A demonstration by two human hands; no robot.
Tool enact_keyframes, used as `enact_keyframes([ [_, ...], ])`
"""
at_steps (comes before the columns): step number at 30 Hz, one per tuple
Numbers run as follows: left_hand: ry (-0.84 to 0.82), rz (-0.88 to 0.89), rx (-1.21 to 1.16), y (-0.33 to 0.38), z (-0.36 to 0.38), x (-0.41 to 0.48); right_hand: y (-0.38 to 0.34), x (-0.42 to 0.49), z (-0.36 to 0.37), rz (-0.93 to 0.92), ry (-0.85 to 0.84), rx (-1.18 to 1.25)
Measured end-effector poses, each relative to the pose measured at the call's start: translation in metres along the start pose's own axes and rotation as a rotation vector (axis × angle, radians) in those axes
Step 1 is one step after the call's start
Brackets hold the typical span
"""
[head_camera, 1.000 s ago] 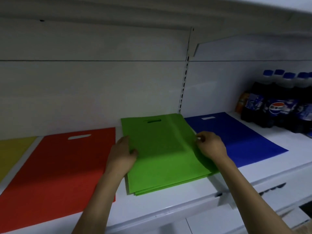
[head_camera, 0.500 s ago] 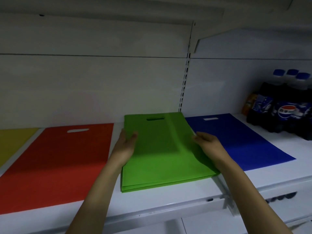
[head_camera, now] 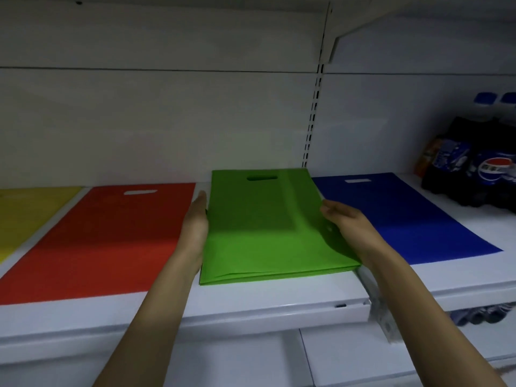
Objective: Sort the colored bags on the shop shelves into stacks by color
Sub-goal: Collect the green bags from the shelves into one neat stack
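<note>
Four colours lie along the shelf (head_camera: 265,305): a yellow bag (head_camera: 28,213), a red bag (head_camera: 97,241), then the left hand (head_camera: 195,227), fingers straight, pressed flat against the left edge of the green stack (head_camera: 265,227). The right hand (head_camera: 346,224), fingers relaxed, rests on its right edge, beside the blue bag (head_camera: 405,219). Thin, light and floppy, these bags likely slide; handle them by both side edges.

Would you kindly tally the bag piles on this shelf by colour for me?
yellow flat fabric bag pile: 1
red flat fabric bag pile: 1
green flat fabric bag pile: 1
blue flat fabric bag pile: 1
Total: 4 piles. The number of bags in each pile cannot be told.
</note>
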State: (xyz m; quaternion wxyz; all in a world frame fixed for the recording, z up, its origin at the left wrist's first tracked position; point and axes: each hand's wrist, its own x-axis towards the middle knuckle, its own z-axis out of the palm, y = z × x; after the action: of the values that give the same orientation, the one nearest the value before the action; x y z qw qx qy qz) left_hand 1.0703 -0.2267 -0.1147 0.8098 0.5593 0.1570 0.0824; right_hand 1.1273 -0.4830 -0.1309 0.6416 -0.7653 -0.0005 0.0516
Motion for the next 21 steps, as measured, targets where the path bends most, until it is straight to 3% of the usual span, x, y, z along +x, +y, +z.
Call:
enact_keyframes([
  [5, 0.148, 0.307, 0.478, -0.001, -0.009, -0.017, -0.005, -0.013, -0.009, -0.061, 0.002, -0.007],
  [9, -0.196, 0.37, 0.908, -0.004, -0.029, -0.045, -0.002, -0.036, -0.017, -0.199, -0.107, -0.169],
  [11, -0.264, 0.366, 1.119, -0.007, -0.036, -0.058, 0.004, -0.05, -0.018, -0.319, -0.126, -0.329],
  [15, -0.224, 0.408, 1.125, -0.015, -0.037, -0.066, 0.014, -0.068, -0.014, -0.588, -0.136, -0.579],
  [21, -0.226, 0.428, 1.201, -0.023, -0.039, -0.064, 0.026, -0.067, -0.016, -0.52, -0.161, -0.685],
])
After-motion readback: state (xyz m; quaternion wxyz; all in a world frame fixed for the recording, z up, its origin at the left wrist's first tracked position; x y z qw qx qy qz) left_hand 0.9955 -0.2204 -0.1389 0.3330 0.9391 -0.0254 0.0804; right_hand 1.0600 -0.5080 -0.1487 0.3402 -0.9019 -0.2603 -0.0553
